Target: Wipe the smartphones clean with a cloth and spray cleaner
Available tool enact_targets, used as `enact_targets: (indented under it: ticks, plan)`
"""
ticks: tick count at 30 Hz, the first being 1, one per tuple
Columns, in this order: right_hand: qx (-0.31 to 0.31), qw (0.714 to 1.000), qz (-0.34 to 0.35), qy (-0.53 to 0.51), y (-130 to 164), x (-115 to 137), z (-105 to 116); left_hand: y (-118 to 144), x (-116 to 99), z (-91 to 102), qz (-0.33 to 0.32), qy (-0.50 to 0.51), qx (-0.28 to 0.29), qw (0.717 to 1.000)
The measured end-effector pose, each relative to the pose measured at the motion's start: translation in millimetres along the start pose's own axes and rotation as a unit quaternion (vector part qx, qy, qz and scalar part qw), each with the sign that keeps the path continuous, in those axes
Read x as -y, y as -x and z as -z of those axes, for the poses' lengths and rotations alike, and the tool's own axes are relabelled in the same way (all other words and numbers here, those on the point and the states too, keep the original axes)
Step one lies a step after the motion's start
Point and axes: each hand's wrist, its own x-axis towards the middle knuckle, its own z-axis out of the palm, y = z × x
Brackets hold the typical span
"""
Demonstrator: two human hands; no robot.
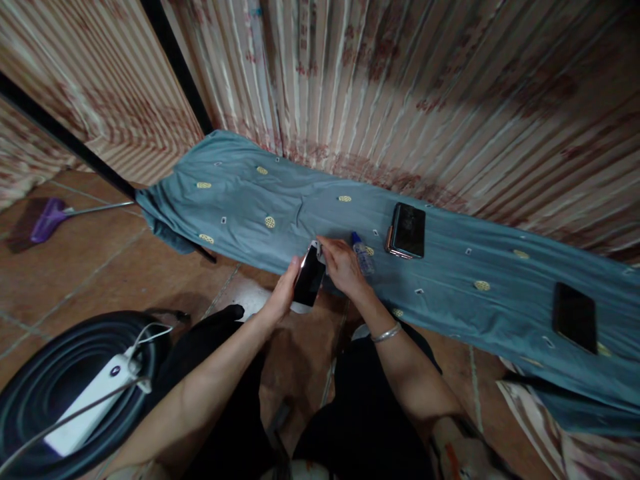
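My left hand [283, 291] grips a smartphone [309, 279] by its left edge, its dark screen turned up toward me, just off the near edge of the cloth-covered bench. At the phone's upper right corner, my right hand [341, 264] is closed, pinching a small whitish piece [319, 248], perhaps cloth or tissue, against the phone. A small clear bottle [363, 257] with a blue cap lies on the cloth just right of my right hand. Farther right rest stacked phones [409, 231], the top one dark-screened.
Another dark phone [575, 316] lies at the right on the blue-green cloth [310, 193]. A coiled black hose [30, 387] with a white power strip [87, 403] sits at lower left. A purple broom [49, 219] lies on the tiles. Striped curtains hang behind the bench.
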Motion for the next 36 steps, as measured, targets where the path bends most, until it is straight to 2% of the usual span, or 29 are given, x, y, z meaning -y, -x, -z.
enact_targets:
  ticks: [5,9,11,16,18,21,26,30,36]
  plan:
    - [-0.004,0.997,-0.060,-0.047,1,-6,-1,8,-14,-8.5,0.019,0.013,-0.006,1.000]
    - [-0.050,0.972,-0.142,-0.178,-1,-11,-6,12,-23,-14.8,0.041,0.052,-0.017,0.998]
    - [-0.073,0.940,-0.190,-0.274,-3,-11,-12,13,-26,-17.5,0.054,0.070,-0.034,0.995]
    - [-0.089,0.822,-0.313,-0.467,-7,-8,-24,12,-27,-19.6,0.069,0.104,-0.063,0.990]
    - [-0.098,0.794,-0.331,-0.501,-8,-6,-28,11,-26,-19.1,0.058,0.104,-0.069,0.990]
    - [-0.105,0.768,-0.344,-0.530,-8,-3,-32,9,-23,-17.8,0.036,0.106,-0.072,0.991]
    - [-0.095,0.767,-0.334,-0.540,-6,1,-38,2,-16,-12.7,-0.022,0.107,-0.052,0.993]
    - [-0.091,0.763,-0.328,-0.550,-4,4,-38,-5,-12,-6.0,-0.063,0.089,-0.058,0.992]
    - [-0.070,0.785,-0.323,-0.524,1,12,-37,-9,-12,-1.6,-0.089,0.079,-0.067,0.991]
